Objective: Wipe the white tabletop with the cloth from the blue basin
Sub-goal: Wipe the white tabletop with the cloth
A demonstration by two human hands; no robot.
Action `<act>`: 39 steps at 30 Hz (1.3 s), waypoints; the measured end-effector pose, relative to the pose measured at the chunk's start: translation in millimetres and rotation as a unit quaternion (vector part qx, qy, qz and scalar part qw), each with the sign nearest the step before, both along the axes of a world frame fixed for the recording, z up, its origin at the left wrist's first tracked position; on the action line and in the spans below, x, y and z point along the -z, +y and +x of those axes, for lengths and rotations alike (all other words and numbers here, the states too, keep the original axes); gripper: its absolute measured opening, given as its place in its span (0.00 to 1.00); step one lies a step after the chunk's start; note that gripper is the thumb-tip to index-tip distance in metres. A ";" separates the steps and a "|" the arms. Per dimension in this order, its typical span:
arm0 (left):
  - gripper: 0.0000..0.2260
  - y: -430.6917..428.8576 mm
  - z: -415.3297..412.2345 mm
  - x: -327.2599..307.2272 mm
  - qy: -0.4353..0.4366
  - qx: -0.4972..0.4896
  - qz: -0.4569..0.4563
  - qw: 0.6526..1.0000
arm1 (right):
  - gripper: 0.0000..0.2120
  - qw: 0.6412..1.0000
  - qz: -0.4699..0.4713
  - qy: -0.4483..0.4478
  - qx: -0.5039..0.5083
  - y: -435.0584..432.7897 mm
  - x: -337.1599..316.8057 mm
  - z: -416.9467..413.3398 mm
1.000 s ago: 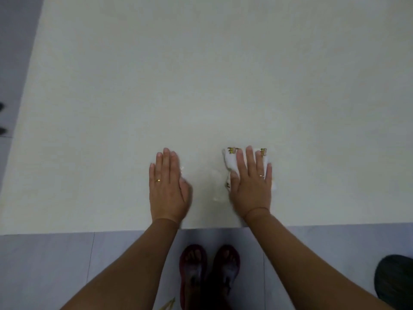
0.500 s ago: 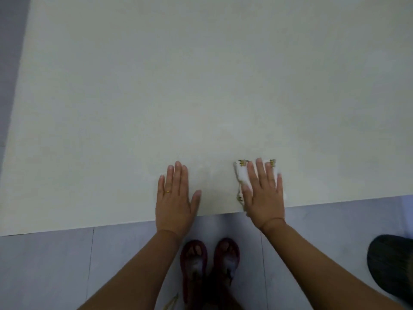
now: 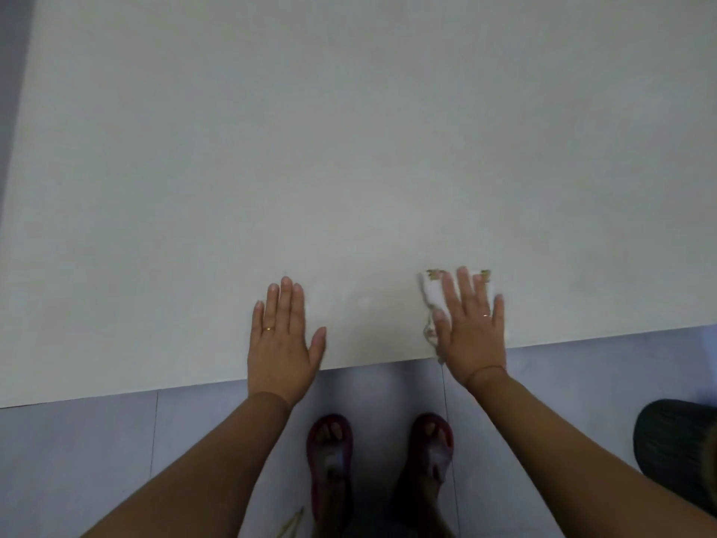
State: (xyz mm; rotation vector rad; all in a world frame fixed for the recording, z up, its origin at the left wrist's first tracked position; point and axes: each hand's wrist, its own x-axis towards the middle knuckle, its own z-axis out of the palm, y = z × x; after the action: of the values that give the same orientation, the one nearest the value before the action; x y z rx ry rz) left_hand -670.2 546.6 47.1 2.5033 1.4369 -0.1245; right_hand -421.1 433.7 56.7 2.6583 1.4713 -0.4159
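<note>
The white tabletop fills most of the view, its front edge running across below my hands. A small white cloth with yellow-brown marks lies at the front edge, mostly under my right hand. That hand presses flat on the cloth with straight fingers, its heel past the table edge. My left hand rests flat on the bare tabletop to the left, fingers straight, thumb spread, wrist over the edge. The blue basin is out of view.
Grey tiled floor lies below the table edge, with my feet in dark red sandals on it. A dark round object stands on the floor at the lower right. The table's left edge borders grey floor.
Both hands slid back toward the front edge of the table. The cloth came along under my right hand and shifted right. My left thumb spread out.
</note>
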 end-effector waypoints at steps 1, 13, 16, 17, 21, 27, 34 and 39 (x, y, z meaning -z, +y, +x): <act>0.32 -0.6 -0.3 -0.3 -0.001 0.000 0.001 1.000 | 0.28 0.998 0.015 0.001 0.066 3.0 1.7 -3.9; 0.30 -9.6 112.0 -13.4 -0.033 -0.059 -0.001 0.998 | 0.27 0.983 0.026 -0.019 -0.179 -16.9 -2.1 34.8; 0.30 -2.4 128.3 -2.2 -0.020 -0.062 -0.006 0.998 | 0.28 0.999 0.022 -0.006 -0.027 -19.8 -2.3 61.5; 0.30 -1.9 129.1 1.1 -0.014 -0.064 -0.001 0.998 | 0.28 0.999 0.026 -0.012 0.023 -15.3 -2.0 52.6; 0.30 -3.0 128.4 6.8 -0.013 -0.066 0.015 0.998 | 0.28 0.999 0.050 -0.017 0.003 12.2 -2.1 -3.5; 0.30 -1.5 127.8 4.9 -0.003 -0.066 0.009 0.998 | 0.28 0.952 0.050 -0.026 -0.301 17.7 0.4 42.9; 0.30 -2.7 128.6 5.5 -0.006 -0.067 0.005 0.998 | 0.28 0.996 0.048 -0.016 0.070 63.2 4.3 55.0; 0.29 -1.1 128.7 2.9 0.007 -0.058 0.004 0.998 | 0.27 0.976 0.072 0.028 -0.205 71.8 0.6 10.1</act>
State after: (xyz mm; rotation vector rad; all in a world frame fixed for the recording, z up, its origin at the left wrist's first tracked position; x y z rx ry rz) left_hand -541.6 545.5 44.1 2.4219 1.5868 -0.1143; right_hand -411.0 505.5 56.1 2.3609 2.0758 -0.3630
